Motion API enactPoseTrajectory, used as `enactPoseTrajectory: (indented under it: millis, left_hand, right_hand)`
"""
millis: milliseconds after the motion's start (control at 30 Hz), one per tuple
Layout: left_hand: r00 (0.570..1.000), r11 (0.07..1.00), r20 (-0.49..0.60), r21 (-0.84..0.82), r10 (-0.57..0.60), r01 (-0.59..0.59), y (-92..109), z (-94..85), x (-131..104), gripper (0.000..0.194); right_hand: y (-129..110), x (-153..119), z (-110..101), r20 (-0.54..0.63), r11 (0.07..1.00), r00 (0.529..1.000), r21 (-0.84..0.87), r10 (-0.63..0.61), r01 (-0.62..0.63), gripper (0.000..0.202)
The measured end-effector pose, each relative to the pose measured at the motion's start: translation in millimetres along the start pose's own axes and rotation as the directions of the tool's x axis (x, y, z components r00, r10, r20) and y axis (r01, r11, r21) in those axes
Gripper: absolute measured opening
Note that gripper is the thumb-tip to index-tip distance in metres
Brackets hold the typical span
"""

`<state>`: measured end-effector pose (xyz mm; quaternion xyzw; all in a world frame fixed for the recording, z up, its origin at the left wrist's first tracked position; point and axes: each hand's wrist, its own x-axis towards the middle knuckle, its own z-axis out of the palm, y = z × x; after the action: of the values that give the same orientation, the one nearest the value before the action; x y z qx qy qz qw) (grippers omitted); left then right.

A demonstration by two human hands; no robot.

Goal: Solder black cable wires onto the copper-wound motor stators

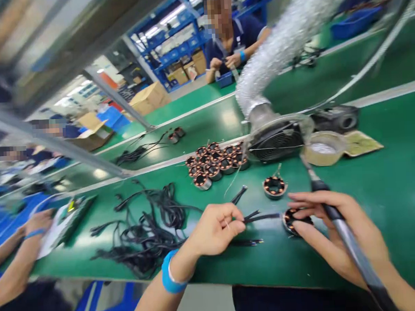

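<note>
Between the thumb and fingers of my left hand (219, 229) is a black cable (263, 217), its end reaching right toward a copper-wound motor stator (291, 221). My right hand (344, 232) has its thumb and fingertips on that stator, partly covering it. A soldering iron (341, 225) also lies in my right hand, its tip pointing up and away toward the roll of tape. Just behind, a single stator (275, 187) sits on the green bench. More black cable ends (247, 242) lie beneath my left hand.
Tangled black cables (145, 236) cover the bench to the left. Several stators (214, 162) stand grouped behind my hands. A fan (275, 141) with a silver duct (268, 61) and a tape roll (322, 148) stand at the back. Co-workers sit across and at left.
</note>
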<state>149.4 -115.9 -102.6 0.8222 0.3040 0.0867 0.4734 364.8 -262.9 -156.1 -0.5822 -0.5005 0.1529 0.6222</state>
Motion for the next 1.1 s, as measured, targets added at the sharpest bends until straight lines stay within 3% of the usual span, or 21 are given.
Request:
enactPoseTrajectory:
  millis: [100, 233, 333, 433, 500, 533, 667, 733, 800, 833, 867, 1000, 1100]
  left_hand:
    - [0.996, 0.993, 0.085, 0.113, -0.025, 0.015, -2.7, 14.0, 7.2, 0.02]
    - [0.993, 0.981, 0.067, 0.173, -0.095, 0.082, 3.4, 16.9, 10.9, 0.019]
    - [0.99, 0.983, 0.063, 0.137, -0.129, 0.119, 7.2, 18.9, 11.9, 0.02]
    - [0.971, 0.99, 0.197, 0.053, -0.137, 0.129, 14.9, 16.5, 10.5, 0.021]
    - [0.949, 0.996, 0.299, 0.028, -0.094, 0.09, 23.7, 12.1, 10.5, 0.023]
    - [0.952, 0.998, 0.301, 0.032, -0.055, 0.048, 28.3, 9.9, 11.9, 0.025]
    - [0.975, 0.99, 0.173, -0.034, 0.138, -0.134, 36.2, 10.9, 28.8, 0.042]
    - [0.934, 0.951, 0.321, -0.303, 0.155, -0.054, 29.7, 18.7, 41.1, 0.054]
    - [0.827, 0.82, 0.538, -0.54, 0.165, 0.188, 19.1, 28.2, 51.0, 0.063]
    - [0.782, 0.753, 0.601, -0.59, 0.168, 0.292, 14.0, 32.5, 54.0, 0.064]
    - [0.767, 0.711, 0.621, -0.612, 0.163, 0.345, 9.7, 36.0, 55.5, 0.063]
    - [0.887, 0.749, 0.45, -0.622, 0.106, 0.226, 3.5, 43.2, 51.2, 0.052]
    - [0.911, 0.76, 0.392, -0.628, 0.126, 0.165, 3.7, 47.3, 46.7, 0.047]
  right_hand:
    - [-8.1, 6.7, 6.5, 0.003, 0.997, 0.998, 0.052, 0.057, -0.057, 0.028]
    - [-13.9, 2.6, 7.8, 0.086, 0.999, 0.996, 0.031, 0.014, -0.016, 0.032]
    - [-16.0, 0.6, 6.7, 0.046, 1.0, 0.999, -0.004, -0.016, 0.016, 0.033]
    - [-17.6, 3.1, 4.5, -0.017, 1.0, 1.0, -0.004, -0.019, 0.019, 0.031]
    - [-19.5, 6.0, 3.4, -0.013, 1.0, 1.0, 0.014, -0.02, 0.02, 0.033]
    - [-20.8, 7.7, 3.5, -0.005, 0.999, 1.0, 0.02, -0.027, 0.027, 0.034]
    - [-25.1, 14.7, 9.2, -0.002, 0.991, 0.991, 0.011, -0.134, 0.134, 0.039]
    - [-24.8, 17.7, 12.9, 0.031, 0.977, 0.978, 0.049, -0.208, 0.207, 0.041]
    - [-22.4, 19.6, 15.2, 0.052, 0.965, 0.965, 0.077, -0.255, 0.251, 0.042]
    - [-20.5, 19.9, 15.7, 0.042, 0.965, 0.965, 0.056, -0.258, 0.256, 0.041]
    - [-18.5, 19.9, 15.9, 0.019, 0.968, 0.968, 0.016, -0.249, 0.249, 0.039]
    - [-13.7, 18.1, 16.5, -0.051, 0.986, 0.989, -0.099, -0.142, 0.136, 0.031]
    - [-14.4, 18.1, 18.4, -0.055, 0.99, 0.991, -0.082, -0.122, 0.118, 0.028]
